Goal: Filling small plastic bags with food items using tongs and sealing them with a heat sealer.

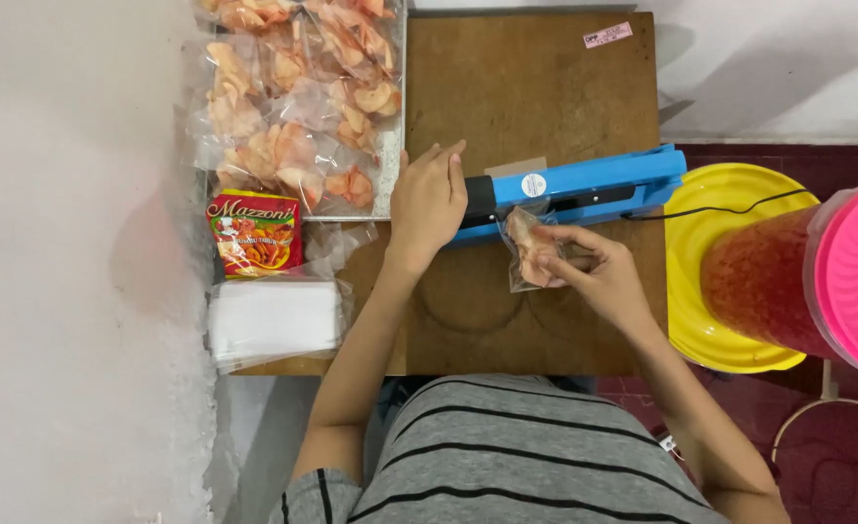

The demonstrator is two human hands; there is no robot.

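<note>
My left hand (429, 199) rests palm-down on the black handle end of a blue heat sealer (584, 184) that lies across a brown wooden board (526, 87). My right hand (594, 272) pinches a small clear plastic bag of orange crackers (529, 250), its top edge tucked under the sealer's arm.
A metal tray (395, 116) at the back left holds several sealed cracker bags (293, 107). A red printed packet (254, 233) and a stack of empty clear bags (274, 320) lie at the left. A yellow basin (720, 194) and a pink-lidded jar of crackers (807, 272) stand at the right.
</note>
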